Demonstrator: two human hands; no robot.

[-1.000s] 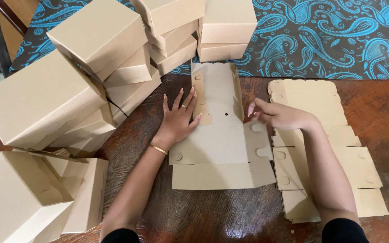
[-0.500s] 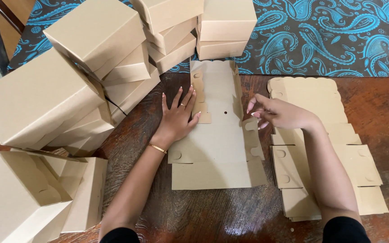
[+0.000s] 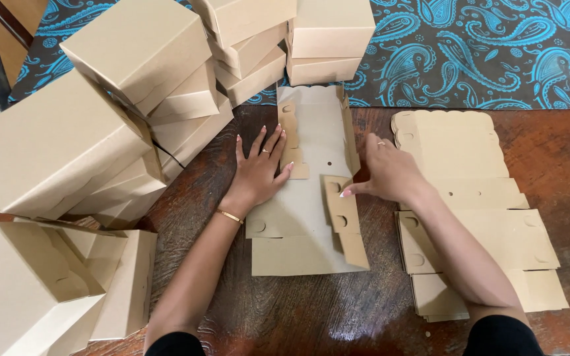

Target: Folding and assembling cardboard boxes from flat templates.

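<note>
Right hand (image 3: 390, 173) has folded box blank's (image 3: 308, 217) flap inward.

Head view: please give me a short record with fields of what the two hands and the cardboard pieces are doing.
left hand: left hand flat, palm down, on the left edge of the flat box blank
right hand: right hand folding the blank's right side flap inward
right of blank: stack of unfolded blanks
left and behind: pile of finished boxes
surface: dark wooden table
</note>
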